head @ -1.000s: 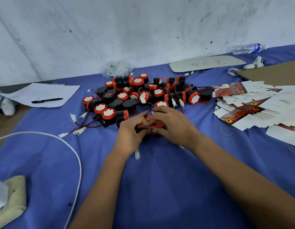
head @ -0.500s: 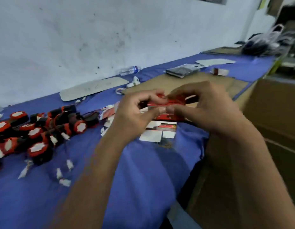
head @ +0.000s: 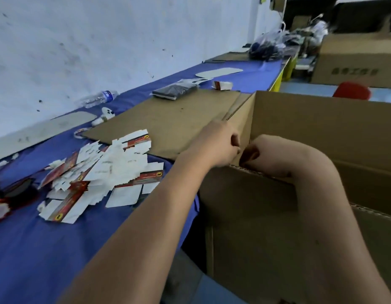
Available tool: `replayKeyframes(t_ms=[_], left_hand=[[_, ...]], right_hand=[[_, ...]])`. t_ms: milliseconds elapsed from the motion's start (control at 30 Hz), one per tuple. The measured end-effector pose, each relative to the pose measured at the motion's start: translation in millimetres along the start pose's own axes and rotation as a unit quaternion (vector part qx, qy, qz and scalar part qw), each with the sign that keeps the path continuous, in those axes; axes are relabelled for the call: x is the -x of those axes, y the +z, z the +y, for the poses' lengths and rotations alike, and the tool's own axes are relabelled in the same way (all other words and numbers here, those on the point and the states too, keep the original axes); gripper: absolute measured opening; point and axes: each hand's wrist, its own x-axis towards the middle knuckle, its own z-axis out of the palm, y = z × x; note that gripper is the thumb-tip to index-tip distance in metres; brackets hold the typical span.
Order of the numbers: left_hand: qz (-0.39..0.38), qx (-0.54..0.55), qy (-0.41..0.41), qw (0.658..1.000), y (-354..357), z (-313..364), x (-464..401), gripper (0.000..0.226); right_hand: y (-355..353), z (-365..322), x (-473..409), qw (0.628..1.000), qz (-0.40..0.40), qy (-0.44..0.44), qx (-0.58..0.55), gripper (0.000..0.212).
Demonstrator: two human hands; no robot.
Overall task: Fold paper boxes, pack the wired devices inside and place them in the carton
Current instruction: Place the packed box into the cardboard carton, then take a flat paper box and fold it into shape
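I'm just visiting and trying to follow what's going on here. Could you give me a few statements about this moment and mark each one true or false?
1. Both hands are at the open carton. True.
2. A water bottle stands upright on the table. False: it lies on its side near the wall.
3. Flat unfolded paper boxes lie in a loose pile on the blue cloth. True.
4. The pile of flat boxes is inside the carton. False: it lies on the table, to the left of the carton.
5. A flat cardboard sheet lies on the table beyond the pile. True.
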Motion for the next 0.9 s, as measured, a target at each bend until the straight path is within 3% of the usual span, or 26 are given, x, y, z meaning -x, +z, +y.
replayKeyframes(t_ms=[100,267,367,433,500,567,667,767,833,900], left_hand=[[0.021,0.007,0.011,1.000,0.3,-1.9,3.6,0.026],[0.091,0.121,0.022,0.988,-4.2,-7.2,17.3,0.011],[0.185,0.164,0.029,0.969,-11.7,-22.4,36.6,0.007],[0.252,0.152,0.014,0.956,-20.5,-46.6,53.9,0.006],[0.308,0.115,-0.022,0.944,-27.8,-73.0,71.3,0.009],[0.369,0.057,-0.102,0.922,-40.0,-110.1,101.9,0.013],[0.413,-0.015,-0.253,0.875,-59.5,-169.3,148.2,0.030],[0.306,-0.056,-0.406,0.860,-73.2,-224.4,181.0,0.040],[0.258,-0.062,-0.423,0.867,-76.3,-250.1,192.2,0.037],[0.241,-0.026,-0.405,0.881,-74.6,-266.2,196.8,0.053]], right_hand=[[3.0,-3.2,0.5,1.000,-0.017,-0.003,0.009,0.021],[-0.2,-7.6,8.3,0.999,0.020,0.019,-0.039,0.021],[5.1,-30.1,11.2,0.983,0.172,0.000,-0.065,0.019],[16.8,-64.8,9.9,0.938,0.318,-0.075,-0.114,0.013],[28.5,-103.2,5.3,0.894,0.377,-0.150,-0.188,0.010],[50.5,-156.7,-12.0,0.897,0.319,-0.204,-0.228,0.010],[91.1,-227.9,-47.5,0.928,0.221,-0.262,-0.146,0.017],[125.7,-290.8,-83.1,0.923,0.217,-0.315,-0.040,0.022],[142.7,-323.7,-105.8,0.912,0.201,-0.356,0.031,0.032],[157.8,-347.9,-126.3,0.905,0.130,-0.386,0.126,0.050]])
